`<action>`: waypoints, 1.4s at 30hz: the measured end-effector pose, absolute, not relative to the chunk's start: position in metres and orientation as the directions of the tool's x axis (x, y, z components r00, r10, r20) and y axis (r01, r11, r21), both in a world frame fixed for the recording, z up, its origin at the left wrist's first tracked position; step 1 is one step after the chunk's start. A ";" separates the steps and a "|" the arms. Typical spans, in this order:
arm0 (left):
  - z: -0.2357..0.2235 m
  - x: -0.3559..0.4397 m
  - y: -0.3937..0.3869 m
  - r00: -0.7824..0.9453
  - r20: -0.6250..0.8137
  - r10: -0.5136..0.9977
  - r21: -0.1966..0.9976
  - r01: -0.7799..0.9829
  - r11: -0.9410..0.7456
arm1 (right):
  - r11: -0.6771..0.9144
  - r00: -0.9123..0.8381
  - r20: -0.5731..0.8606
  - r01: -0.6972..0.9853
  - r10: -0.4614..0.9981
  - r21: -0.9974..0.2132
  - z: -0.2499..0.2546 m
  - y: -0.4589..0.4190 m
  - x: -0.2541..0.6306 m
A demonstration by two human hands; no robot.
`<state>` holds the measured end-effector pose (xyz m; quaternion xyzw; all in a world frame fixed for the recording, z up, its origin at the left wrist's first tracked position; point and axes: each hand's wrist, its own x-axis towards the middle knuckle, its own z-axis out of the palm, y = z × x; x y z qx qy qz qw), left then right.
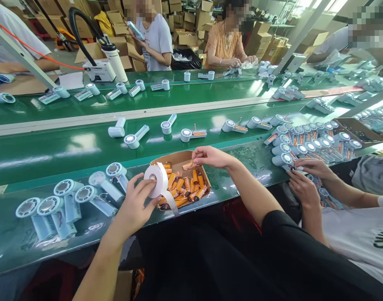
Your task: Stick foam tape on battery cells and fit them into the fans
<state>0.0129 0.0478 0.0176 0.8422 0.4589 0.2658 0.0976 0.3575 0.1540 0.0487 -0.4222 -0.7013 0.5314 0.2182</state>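
Note:
My left hand (133, 207) is closed around a roll of white tape (155, 182), and a loose strip of the tape hangs down over the box's near side. My right hand (212, 157) pinches one end of an orange-wrapped battery (188, 166) above the far side of the cardboard box (206, 168). Below it, several orange batteries (179, 184) with short wires lie jumbled in the box. To the left of my left hand, several light-blue handheld fan bodies (99, 180) lie on the bench with their round ends toward the belt.
Beyond the bench runs a green conveyor belt (85, 146) carrying spaced-out fan bodies (185, 135). At right, a co-worker's hands (307, 175) work beside a cluster of fan bodies (310, 146). Other people stand across the line, near a white canister (116, 62) with a black hose.

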 end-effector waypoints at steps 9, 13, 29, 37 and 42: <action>0.035 0.034 0.048 0.588 0.423 0.689 0.198 0.683 -0.704 | -0.077 -0.240 -0.021 -0.227 0.971 -0.971 0.064 0.109 0.328; 0.042 0.042 0.044 0.603 0.493 0.627 0.109 0.672 -0.733 | 0.096 -0.005 0.096 -0.045 0.995 -0.994 0.059 0.085 0.312; 0.032 0.107 0.041 0.480 0.694 0.537 -0.025 0.761 -0.649 | 0.151 0.260 0.011 -0.526 0.966 -0.837 0.044 0.110 0.307; 0.048 0.080 0.193 0.578 -0.181 0.795 0.300 0.803 -0.515 | 0.236 0.339 0.076 -0.462 0.938 -0.855 0.035 0.144 0.409; 0.062 0.182 0.335 0.376 -0.200 0.905 -0.044 0.919 -0.392 | 0.160 0.246 0.053 -0.438 0.968 -0.884 0.018 0.151 0.394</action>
